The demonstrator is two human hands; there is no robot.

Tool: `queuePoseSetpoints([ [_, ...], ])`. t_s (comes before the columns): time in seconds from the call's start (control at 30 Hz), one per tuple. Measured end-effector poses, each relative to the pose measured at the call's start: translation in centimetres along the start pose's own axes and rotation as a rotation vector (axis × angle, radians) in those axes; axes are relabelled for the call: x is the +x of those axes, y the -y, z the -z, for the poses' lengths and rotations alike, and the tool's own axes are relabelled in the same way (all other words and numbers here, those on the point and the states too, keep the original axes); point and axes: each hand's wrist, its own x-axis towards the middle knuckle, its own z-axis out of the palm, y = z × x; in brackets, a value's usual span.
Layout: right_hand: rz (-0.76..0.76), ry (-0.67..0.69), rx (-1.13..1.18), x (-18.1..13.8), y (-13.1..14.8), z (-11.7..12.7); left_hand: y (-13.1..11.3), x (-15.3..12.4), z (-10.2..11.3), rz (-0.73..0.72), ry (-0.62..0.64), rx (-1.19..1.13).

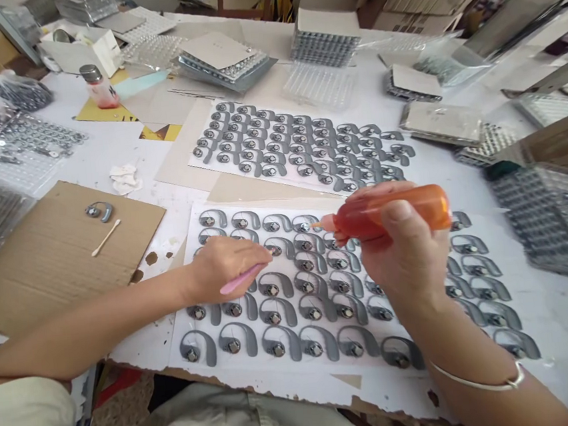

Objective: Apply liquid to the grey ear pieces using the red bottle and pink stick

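My right hand (pixel 403 255) is wrapped round an orange squeeze bottle (pixel 399 212), tilted on its side with its thin nozzle pointing left. The nozzle tip is over a grey ear-hook piece (pixel 310 224) in the back row of the near sheet; whether it touches cannot be made out. In my left hand (pixel 229 265) a pink stick-like tool (pixel 243 278) is gripped, its working end hidden by the fingers close to another ear-hook piece (pixel 280 248). Rows of such pieces, each with a small shiny metal part, lie on the near white sheet (pixel 284 320).
Behind lies a second sheet of ear-hook pieces (pixel 297 138). Cardboard (pixel 61 254) at left carries one piece and a cotton swab (pixel 106 238). A small jar (pixel 100 87) stands farther back. Stacked clear trays (pixel 555 213) sit at right, with more trays (pixel 323 45) behind.
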Motion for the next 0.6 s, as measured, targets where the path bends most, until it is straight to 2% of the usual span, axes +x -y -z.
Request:
queuePoseSetpoints([
  [0.13, 0.094, 0.004, -0.164, -1.1, -1.1, -0.5, -0.1, -0.4, -0.4, -0.138, 0.018, 0.176],
  [0.27, 0.217, -0.015, -0.363, -1.8, -1.9, -0.9, -0.1, -0.4, -0.4, -0.146, 0.02, 0.229],
  [0.37, 0.279, -0.005, -0.418, -1.9, -2.2, -1.1, -0.2, -0.4, -0.5, -0.16, 0.032, 0.226],
  [0.6, 0.319, 0.026, -0.491, -2.2, -3.1, -1.1, -0.2, -0.9, -0.5, -0.156, 0.175, 0.264],
])
